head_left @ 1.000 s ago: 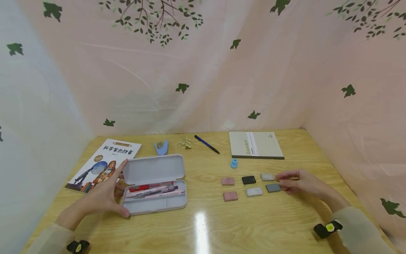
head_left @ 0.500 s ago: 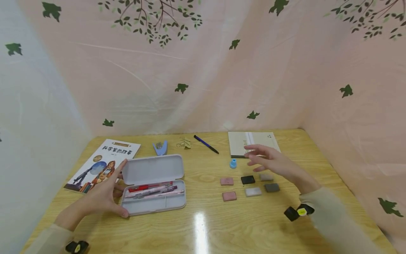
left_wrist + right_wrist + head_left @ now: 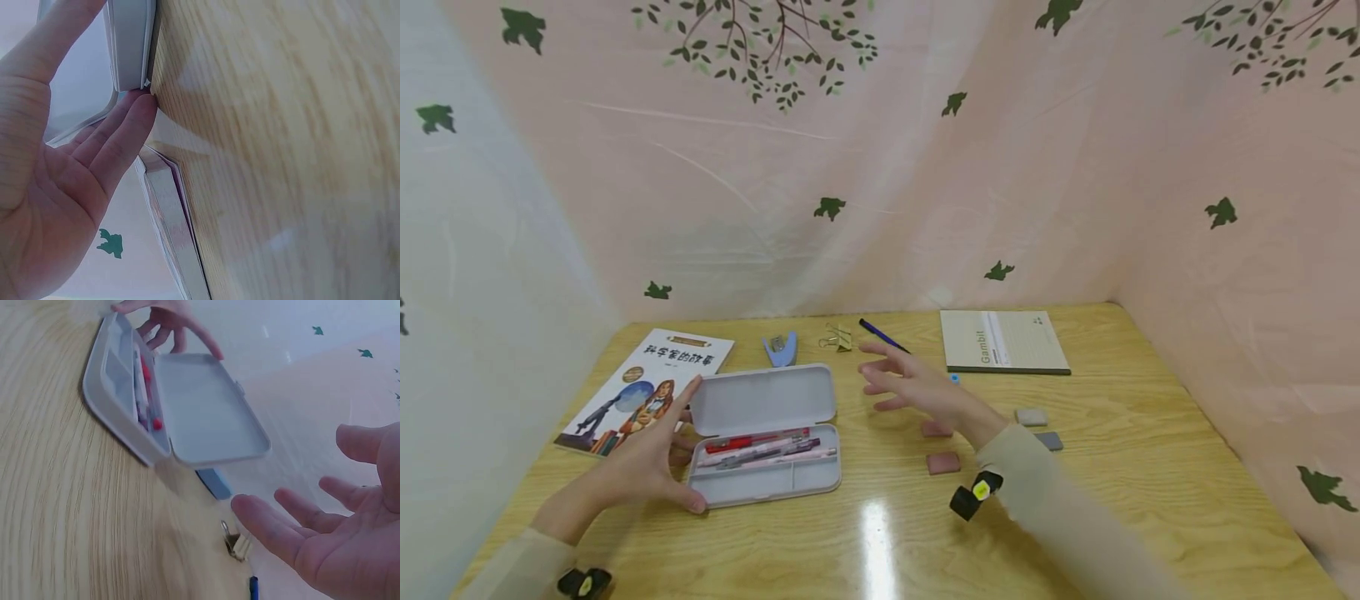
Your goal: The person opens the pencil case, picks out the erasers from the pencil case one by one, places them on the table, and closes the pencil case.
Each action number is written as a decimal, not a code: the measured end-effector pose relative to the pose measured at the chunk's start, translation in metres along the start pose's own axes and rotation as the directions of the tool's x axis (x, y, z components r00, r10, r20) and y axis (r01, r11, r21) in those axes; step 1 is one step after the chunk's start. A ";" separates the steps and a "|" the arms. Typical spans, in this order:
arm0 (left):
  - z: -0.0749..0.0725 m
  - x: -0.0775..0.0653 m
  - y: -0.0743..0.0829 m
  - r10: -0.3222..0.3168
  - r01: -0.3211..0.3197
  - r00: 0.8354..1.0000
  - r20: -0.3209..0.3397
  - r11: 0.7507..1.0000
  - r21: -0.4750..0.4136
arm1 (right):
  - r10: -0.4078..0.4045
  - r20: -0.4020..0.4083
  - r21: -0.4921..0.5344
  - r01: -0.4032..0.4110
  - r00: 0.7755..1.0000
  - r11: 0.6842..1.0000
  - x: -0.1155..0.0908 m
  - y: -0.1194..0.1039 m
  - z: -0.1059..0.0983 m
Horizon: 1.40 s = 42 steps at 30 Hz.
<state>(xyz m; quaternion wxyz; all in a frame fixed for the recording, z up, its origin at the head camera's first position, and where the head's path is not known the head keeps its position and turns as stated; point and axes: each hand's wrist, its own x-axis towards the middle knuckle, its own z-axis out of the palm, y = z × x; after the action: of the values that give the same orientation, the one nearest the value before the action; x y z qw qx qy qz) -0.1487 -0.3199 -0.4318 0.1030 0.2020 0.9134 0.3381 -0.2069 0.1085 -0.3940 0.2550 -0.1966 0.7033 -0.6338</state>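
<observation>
An open white pencil case (image 3: 763,396) stands on the wooden table with its lid up; several pens (image 3: 760,448), red, grey and pale pink, lie in its long compartment. My left hand (image 3: 643,467) holds the case's left end, thumb at the front corner and another finger at the lid's edge. In the left wrist view its other fingertips (image 3: 145,106) touch the case low down. My right hand (image 3: 917,387) hovers over the table right of the case, fingers spread and apart, holding nothing. Beneath it are two pink erasers (image 3: 943,463), the farther partly hidden.
Right of my forearm lie a whitish eraser (image 3: 1032,417) and a grey eraser (image 3: 1051,441). Along the back are a blue V-shaped sharpener (image 3: 781,348), a gold binder clip (image 3: 838,337), a blue pen (image 3: 880,332) and a notebook (image 3: 1006,342). A picture book (image 3: 643,387) lies behind my left hand.
My right hand has moved left from beside the erasers at the right, rising past the notebook, to near the pencil case. The left hand and the case have stayed put.
</observation>
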 end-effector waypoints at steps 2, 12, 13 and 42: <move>0.000 0.000 0.000 -0.001 0.001 1.000 0.000 1.000 -0.005 | 0.013 0.005 0.029 -0.013 1.000 1.000 0.006 0.000 0.007; -0.001 0.000 0.002 -0.019 0.019 1.000 0.013 1.000 -0.014 | 0.100 0.006 0.064 -0.100 0.995 0.993 0.027 0.009 0.039; -0.001 0.000 0.002 -0.022 0.022 1.000 0.016 1.000 -0.018 | 0.105 -0.002 0.070 -0.104 0.995 0.992 0.029 0.010 0.042; 0.001 -0.028 0.016 0.118 -0.086 0.987 -0.112 0.963 0.256 | 0.076 0.044 0.066 -0.079 0.996 0.995 0.022 0.023 0.052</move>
<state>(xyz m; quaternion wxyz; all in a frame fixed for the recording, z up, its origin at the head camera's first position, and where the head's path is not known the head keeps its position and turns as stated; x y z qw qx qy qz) -0.1185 -0.3208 -0.4209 0.0012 0.2384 0.9418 0.2371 -0.1920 0.0569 -0.4225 0.3004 -0.1738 0.6831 -0.6426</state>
